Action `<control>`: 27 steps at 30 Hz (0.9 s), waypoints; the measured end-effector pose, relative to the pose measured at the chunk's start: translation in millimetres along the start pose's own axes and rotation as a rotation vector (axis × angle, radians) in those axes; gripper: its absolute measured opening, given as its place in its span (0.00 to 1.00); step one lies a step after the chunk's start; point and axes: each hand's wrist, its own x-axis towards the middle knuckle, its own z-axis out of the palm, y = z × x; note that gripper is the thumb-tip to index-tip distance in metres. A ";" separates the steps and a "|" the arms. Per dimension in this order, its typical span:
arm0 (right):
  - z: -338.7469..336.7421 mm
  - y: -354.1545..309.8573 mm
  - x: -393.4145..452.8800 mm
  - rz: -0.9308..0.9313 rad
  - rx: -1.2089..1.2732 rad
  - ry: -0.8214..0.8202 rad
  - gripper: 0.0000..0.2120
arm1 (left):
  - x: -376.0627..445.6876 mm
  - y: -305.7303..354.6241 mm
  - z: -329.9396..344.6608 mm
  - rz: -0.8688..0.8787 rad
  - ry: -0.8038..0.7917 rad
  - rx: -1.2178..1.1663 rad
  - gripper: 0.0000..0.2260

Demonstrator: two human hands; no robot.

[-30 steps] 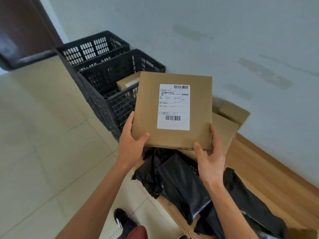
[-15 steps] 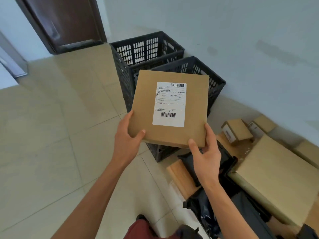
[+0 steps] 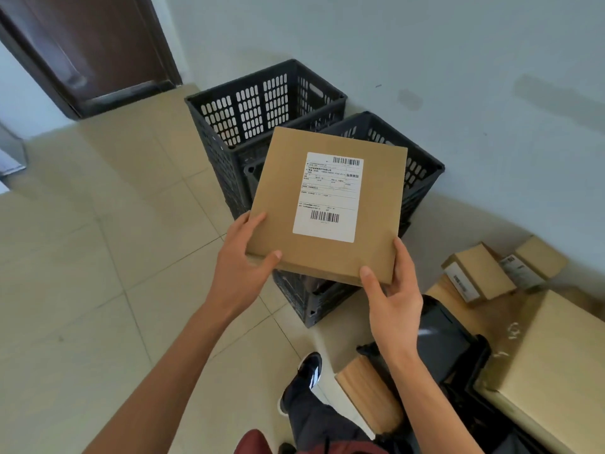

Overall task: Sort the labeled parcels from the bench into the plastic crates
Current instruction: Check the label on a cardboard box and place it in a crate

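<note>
A flat brown parcel (image 3: 327, 204) with a white barcoded label (image 3: 328, 196) was held tilted above the nearer of two black slotted crates (image 3: 422, 172), the farther crate (image 3: 262, 103) just behind it.

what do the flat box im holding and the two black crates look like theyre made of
Flat box: looks like matte brown cardboard, with a plain kraft face and a white paper label. Crates: probably moulded black plastic, going by the uniform slotted walls and thick rims with a slight sheen.

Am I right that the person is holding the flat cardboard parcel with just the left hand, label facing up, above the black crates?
Not quite: both hands hold it. The head view shows the left hand gripping the flat cardboard parcel at its near left corner and the right hand at its near right corner. The label faces up, above the black crates.
</note>
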 end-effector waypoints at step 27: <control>81.1 20.6 186.9 0.312 -0.032 0.274 0.27 | 304.5 -23.4 80.2 0.075 -0.536 0.218 0.30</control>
